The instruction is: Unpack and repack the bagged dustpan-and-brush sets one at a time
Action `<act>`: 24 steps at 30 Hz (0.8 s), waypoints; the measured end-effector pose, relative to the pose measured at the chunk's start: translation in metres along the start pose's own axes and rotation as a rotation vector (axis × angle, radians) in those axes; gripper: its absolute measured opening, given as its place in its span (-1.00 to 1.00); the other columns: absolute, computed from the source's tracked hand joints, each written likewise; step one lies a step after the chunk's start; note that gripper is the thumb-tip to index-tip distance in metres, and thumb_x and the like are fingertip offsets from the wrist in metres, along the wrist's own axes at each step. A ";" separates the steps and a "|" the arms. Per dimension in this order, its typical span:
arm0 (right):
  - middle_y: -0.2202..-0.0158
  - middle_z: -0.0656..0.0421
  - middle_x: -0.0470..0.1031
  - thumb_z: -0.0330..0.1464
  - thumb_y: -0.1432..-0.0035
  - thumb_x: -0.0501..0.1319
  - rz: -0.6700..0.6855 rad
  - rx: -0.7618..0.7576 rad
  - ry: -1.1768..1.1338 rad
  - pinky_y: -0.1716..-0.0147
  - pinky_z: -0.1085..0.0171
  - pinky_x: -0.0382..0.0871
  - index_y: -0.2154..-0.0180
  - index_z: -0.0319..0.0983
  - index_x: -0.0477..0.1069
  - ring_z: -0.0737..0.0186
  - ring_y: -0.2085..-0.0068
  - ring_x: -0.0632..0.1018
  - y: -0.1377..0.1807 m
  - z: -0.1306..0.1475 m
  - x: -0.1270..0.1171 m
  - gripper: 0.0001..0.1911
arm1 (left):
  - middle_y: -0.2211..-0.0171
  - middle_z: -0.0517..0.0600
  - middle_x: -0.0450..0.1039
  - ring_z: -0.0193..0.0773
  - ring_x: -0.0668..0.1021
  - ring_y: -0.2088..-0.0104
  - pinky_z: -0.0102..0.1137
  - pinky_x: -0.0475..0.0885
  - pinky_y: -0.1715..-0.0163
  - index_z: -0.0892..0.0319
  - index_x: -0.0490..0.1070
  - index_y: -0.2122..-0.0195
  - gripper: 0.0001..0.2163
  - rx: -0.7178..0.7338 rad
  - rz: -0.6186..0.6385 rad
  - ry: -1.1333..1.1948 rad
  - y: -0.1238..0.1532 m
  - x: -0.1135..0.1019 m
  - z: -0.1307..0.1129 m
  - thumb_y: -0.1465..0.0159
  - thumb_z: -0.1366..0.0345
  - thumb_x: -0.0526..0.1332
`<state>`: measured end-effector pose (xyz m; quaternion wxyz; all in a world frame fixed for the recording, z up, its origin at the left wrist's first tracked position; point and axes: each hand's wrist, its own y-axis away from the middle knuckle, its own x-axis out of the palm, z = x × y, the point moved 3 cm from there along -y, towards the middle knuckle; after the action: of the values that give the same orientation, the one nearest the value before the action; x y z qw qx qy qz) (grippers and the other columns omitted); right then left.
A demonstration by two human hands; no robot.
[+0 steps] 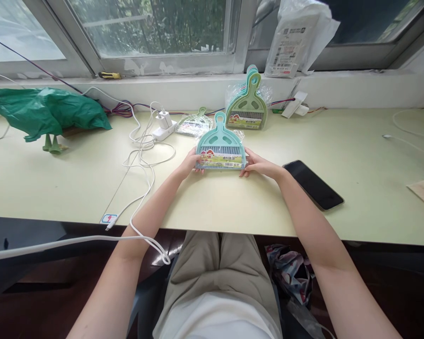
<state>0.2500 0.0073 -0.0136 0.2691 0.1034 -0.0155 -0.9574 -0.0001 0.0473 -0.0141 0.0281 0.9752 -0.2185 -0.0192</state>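
Observation:
Between my hands I hold a turquoise dustpan and brush set (221,140), wrapped in clear plastic with a printed label along its lower part. My left hand (191,162) grips its left edge, and my right hand (256,164) has hold of the right edge. The set's looped handle points toward the window. Just behind it on the right stands a stack of similar dustpan sets (247,106), a green one in front. Another green wrapped set (195,123) lies flat behind on the left. Some fingertips are hidden by the set.
A black phone (314,184) lies right of my right arm. White cables (141,157) and a power strip (164,131) spread over the table at left. A green plastic bag (49,113) sits far left. A cutter knife (109,75) and white package (289,44) rest on the sill.

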 end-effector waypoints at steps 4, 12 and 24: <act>-0.11 0.03 0.43 -0.51 0.07 0.20 0.031 0.012 0.006 0.41 0.21 0.59 -0.33 0.03 -0.16 0.15 0.29 0.65 0.002 0.001 -0.003 -0.02 | 0.46 -0.01 0.49 -0.34 0.45 0.73 -0.51 0.06 0.79 0.20 0.21 0.15 -0.56 0.020 0.018 0.004 0.001 0.001 -0.002 0.14 0.38 0.09; 0.06 0.05 0.56 -0.50 0.01 0.24 -0.057 0.054 0.012 0.24 0.03 0.60 -0.33 -0.04 -0.03 0.08 0.24 0.66 0.003 0.000 -0.011 -0.09 | 0.43 -0.02 0.49 -0.35 0.46 0.71 -0.50 0.09 0.78 0.20 0.19 0.14 -0.54 0.048 0.023 0.013 0.002 0.002 -0.005 0.15 0.40 0.05; 0.26 -0.04 0.63 -0.39 0.01 0.40 -0.377 0.149 -0.001 0.22 0.06 0.63 0.18 -0.34 0.51 0.08 0.35 0.66 -0.001 -0.008 -0.016 -0.69 | 0.51 -0.03 0.47 -0.33 0.46 0.72 -0.52 0.08 0.81 0.21 0.20 0.26 -0.62 0.079 -0.029 0.071 0.000 -0.003 -0.007 0.19 0.40 0.05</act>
<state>0.2644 0.0162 -0.0181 0.0768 0.1236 -0.0670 -0.9871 -0.0029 0.0487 -0.0069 -0.0029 0.9788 -0.2036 0.0234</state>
